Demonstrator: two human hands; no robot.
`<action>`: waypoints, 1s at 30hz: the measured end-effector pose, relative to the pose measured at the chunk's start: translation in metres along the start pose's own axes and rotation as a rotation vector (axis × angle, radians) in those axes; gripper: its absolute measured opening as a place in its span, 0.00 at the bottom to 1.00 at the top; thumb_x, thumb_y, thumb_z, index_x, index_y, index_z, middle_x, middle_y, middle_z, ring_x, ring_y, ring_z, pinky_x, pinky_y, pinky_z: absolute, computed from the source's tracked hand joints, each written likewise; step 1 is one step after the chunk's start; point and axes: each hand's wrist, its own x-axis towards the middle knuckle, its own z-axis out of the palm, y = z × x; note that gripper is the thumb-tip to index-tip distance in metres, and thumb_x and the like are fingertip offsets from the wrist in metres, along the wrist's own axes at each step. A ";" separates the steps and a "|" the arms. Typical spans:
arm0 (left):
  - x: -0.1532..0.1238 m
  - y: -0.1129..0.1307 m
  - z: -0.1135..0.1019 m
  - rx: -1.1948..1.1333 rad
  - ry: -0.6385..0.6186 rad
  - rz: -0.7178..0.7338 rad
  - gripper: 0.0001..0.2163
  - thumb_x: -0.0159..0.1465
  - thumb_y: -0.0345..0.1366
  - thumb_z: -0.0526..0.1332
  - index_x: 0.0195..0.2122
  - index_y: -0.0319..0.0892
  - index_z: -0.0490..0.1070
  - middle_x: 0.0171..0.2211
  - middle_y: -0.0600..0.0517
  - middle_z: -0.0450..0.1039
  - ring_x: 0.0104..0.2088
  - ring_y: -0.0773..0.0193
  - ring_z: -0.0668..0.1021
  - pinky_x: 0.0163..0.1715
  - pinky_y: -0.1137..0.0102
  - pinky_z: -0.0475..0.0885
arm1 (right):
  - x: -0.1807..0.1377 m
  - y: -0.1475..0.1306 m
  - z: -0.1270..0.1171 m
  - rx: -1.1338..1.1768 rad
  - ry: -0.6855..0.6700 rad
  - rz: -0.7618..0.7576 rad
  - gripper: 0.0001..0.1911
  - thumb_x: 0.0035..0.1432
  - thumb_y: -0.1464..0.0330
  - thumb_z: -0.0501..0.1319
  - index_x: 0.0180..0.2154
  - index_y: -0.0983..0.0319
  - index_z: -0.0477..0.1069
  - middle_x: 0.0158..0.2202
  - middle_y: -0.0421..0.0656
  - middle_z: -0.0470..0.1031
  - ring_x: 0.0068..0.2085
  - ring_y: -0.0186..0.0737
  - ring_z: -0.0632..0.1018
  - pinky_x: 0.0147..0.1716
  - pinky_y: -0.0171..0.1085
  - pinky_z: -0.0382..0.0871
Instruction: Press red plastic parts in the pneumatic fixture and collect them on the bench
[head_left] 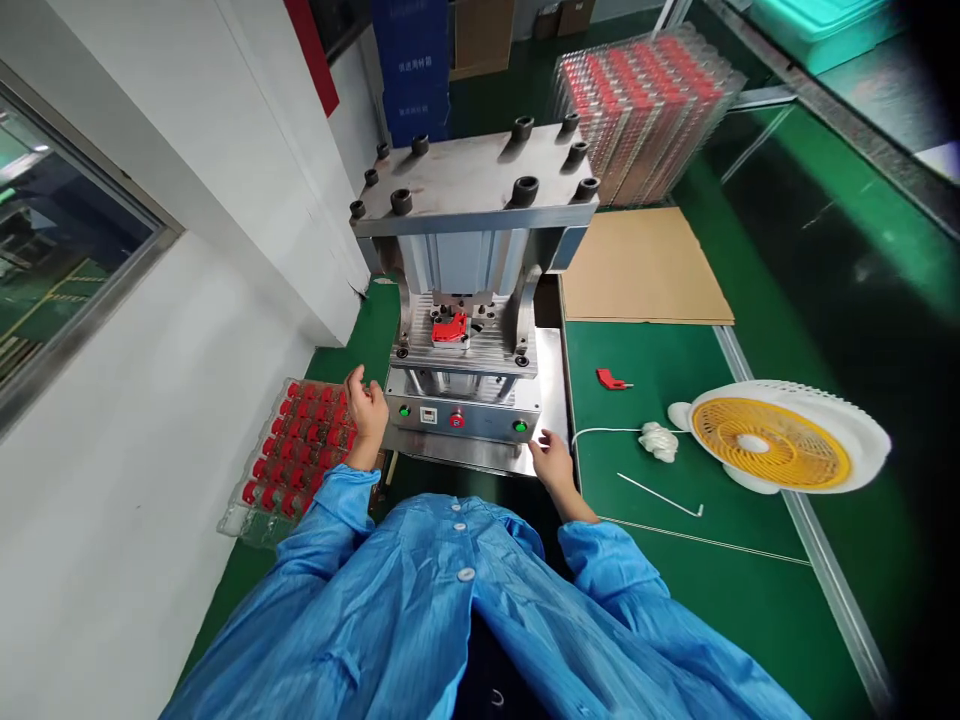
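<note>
The left hand (365, 410) hovers loosely curled between the tray (238, 520) of red pieces and the press (465, 185); its contents cannot be told. The right hand (553, 462) rests open and empty at the press base. The red part (450, 328) in the fixture looks light, stiff plastic, best pinched by its edges.

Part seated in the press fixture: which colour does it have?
The part is red, shown best in the head view.

Place: factory assy line, my stn.
Machine: bench press (480, 200) w/ btns in front of me.
Stock: stacked trays of red parts (646, 105).
Surface: green bench mat (675, 350).
Wear: my blue smock (450, 610).
</note>
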 end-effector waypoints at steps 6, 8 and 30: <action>-0.057 -0.075 0.034 0.238 -0.517 -0.352 0.29 0.61 0.29 0.66 0.64 0.35 0.65 0.62 0.33 0.71 0.64 0.45 0.73 0.65 0.55 0.68 | 0.027 0.004 0.011 -0.303 -0.045 -0.142 0.30 0.60 0.60 0.62 0.60 0.69 0.67 0.52 0.59 0.76 0.47 0.53 0.78 0.46 0.45 0.70; -0.059 -0.081 0.046 0.219 -0.572 -0.327 0.30 0.61 0.31 0.67 0.65 0.37 0.64 0.62 0.35 0.72 0.65 0.45 0.73 0.65 0.54 0.68 | 0.031 0.003 0.011 -0.396 -0.065 -0.149 0.27 0.62 0.59 0.61 0.58 0.67 0.68 0.51 0.58 0.76 0.48 0.54 0.78 0.45 0.44 0.70; 0.042 0.001 -0.001 -0.121 0.124 0.050 0.11 0.66 0.33 0.60 0.49 0.41 0.72 0.44 0.44 0.75 0.45 0.57 0.79 0.49 0.62 0.76 | 0.044 -0.105 -0.064 -0.024 0.275 -0.190 0.29 0.63 0.56 0.56 0.60 0.67 0.70 0.50 0.56 0.80 0.48 0.52 0.80 0.52 0.47 0.71</action>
